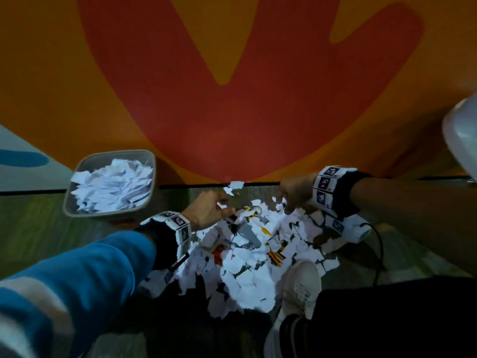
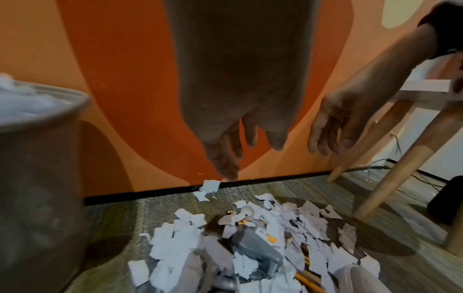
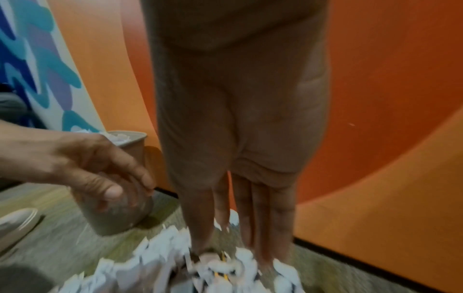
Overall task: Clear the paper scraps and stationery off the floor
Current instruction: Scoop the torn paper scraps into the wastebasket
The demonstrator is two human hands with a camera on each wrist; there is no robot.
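— Scraps (image 1: 247, 275) cover the floor (image 1: 38, 228), pencils (image 1: 277, 255) mixed in; the bin (image 1: 69, 200) is partly filled.
— Hands?
— Left hand (image 1: 206, 211) and right hand (image 1: 293, 195) hang apart above the heap, fingers loose, holding nothing.
— Next?
— Probably scoop a handful into the bin.

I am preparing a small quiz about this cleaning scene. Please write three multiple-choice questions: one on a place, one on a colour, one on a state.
1. Where does the bin stand relative to the scrap pile?
A. on the person's left
B. on the person's right
C. on top of it

2. What colour is the left sleeve?
A. red
B. blue
C. white

3. What is the bin's state?
A. empty
B. overturned
C. holding paper scraps

Answers: 1 A, it stands beside the left hand; 2 B, the head view shows blue cloth; 3 C, white scraps fill it.
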